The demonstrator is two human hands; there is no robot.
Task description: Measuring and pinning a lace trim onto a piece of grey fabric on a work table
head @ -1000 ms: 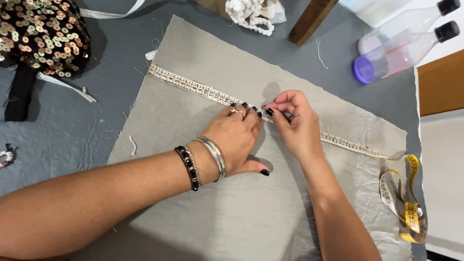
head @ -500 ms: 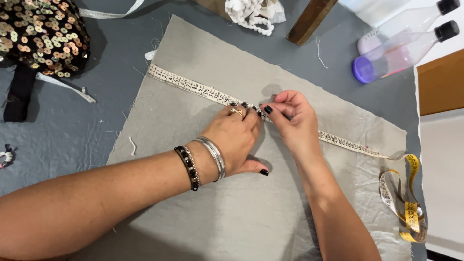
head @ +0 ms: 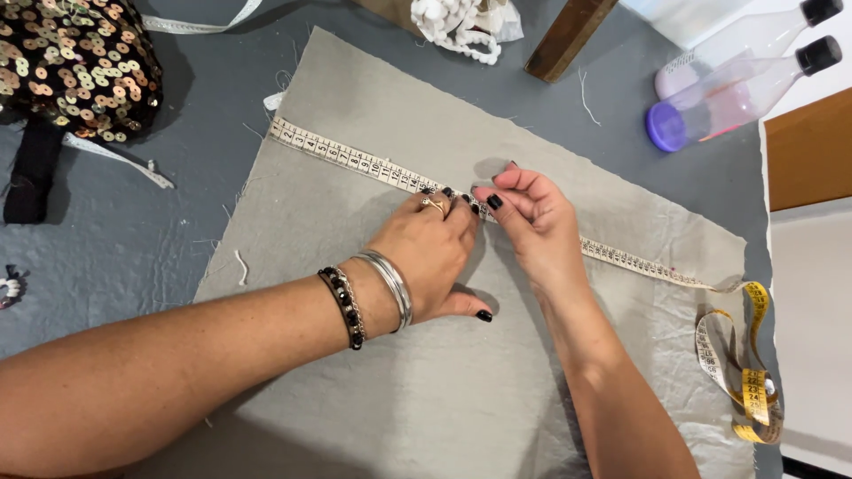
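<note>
A beige fabric piece (head: pixel 373 372) lies flat on a grey surface. A white measuring tape (head: pixel 355 161) runs diagonally across it from upper left to right, and its yellow end is coiled (head: pixel 750 390) off the fabric's right edge. My left hand (head: pixel 426 257), with bracelets on the wrist and a ring, presses its fingertips down on the tape near the middle. My right hand (head: pixel 537 226) sits just to the right, fingers curled and thumb and forefinger pinched at the tape beside the left fingertips. Both hands have dark nails.
A black sequinned item (head: pixel 84 62) and a white strap (head: pixel 115 155) lie at the upper left. White lace trim (head: pixel 461 22) and a wooden bar (head: pixel 568 35) sit at the top. Two clear bottles (head: pixel 737 98) lie at the upper right, above a wooden board (head: pixel 812 146).
My right hand has edged slightly left along the tape, closer to the left fingertips. My left hand and the tape stay put.
</note>
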